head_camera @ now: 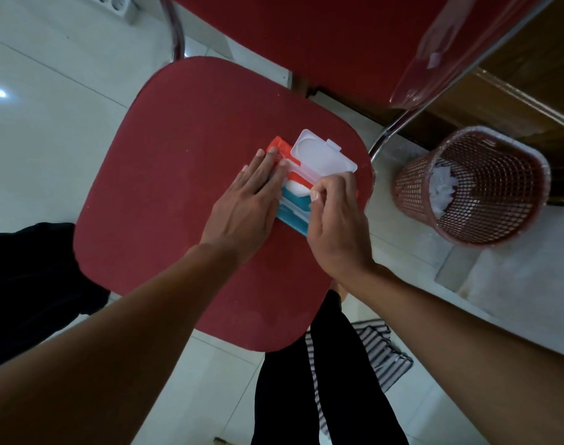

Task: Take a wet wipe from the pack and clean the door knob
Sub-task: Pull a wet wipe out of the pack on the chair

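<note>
A wet wipe pack [292, 216], orange and teal, lies on the red chair seat [178, 187]. Its white plastic lid [322, 155] is flipped open away from me. My left hand [248, 203] lies flat on the pack's left side, fingers spread over it. My right hand [335, 220] is at the opening, with thumb and forefinger pinched at the white wipe [298, 190] that shows there. The door knob is not in view.
A red mesh wastebasket [473, 187] with white crumpled paper inside stands on the floor to the right. The chair's red backrest [322, 36] and chrome frame rise behind the seat. A striped cloth [380, 354] lies on the white tiles near my legs.
</note>
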The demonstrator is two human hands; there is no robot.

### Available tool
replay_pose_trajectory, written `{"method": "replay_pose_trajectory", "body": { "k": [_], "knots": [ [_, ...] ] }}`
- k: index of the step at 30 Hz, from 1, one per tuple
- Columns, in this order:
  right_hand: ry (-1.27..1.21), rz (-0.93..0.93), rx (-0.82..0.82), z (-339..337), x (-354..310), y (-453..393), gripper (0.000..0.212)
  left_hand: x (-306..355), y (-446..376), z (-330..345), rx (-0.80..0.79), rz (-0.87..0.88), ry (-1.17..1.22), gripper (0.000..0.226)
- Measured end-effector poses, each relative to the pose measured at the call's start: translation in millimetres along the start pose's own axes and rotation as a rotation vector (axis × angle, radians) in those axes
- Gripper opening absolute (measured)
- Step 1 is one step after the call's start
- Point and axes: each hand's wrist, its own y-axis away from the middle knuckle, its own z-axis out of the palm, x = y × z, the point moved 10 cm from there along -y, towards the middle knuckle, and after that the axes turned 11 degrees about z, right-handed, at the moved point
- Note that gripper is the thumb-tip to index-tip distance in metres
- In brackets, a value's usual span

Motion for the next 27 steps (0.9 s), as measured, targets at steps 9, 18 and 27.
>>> {"method": "replay_pose_trajectory", "body": {
  "k": [9,18,27],
  "knots": [
    [-0.082,0.003,-0.022,-2.3,4.4,3.2,0.007,1.2,-0.6,8.9,-0.122,-0.019,-0.061,0.070],
    [-0.141,0.058,0.030,-17.0,19.5,13.3,0.012,1.9,-3.7,12.9,-0.153,-0.057,-0.139,0.069],
    [-0.311,0.148,0.115,-49.0,23.2,21.7,0.021,7.5,-7.6,-1.0,-0.187,-0.120,-0.131,0.067]
  ]
}}
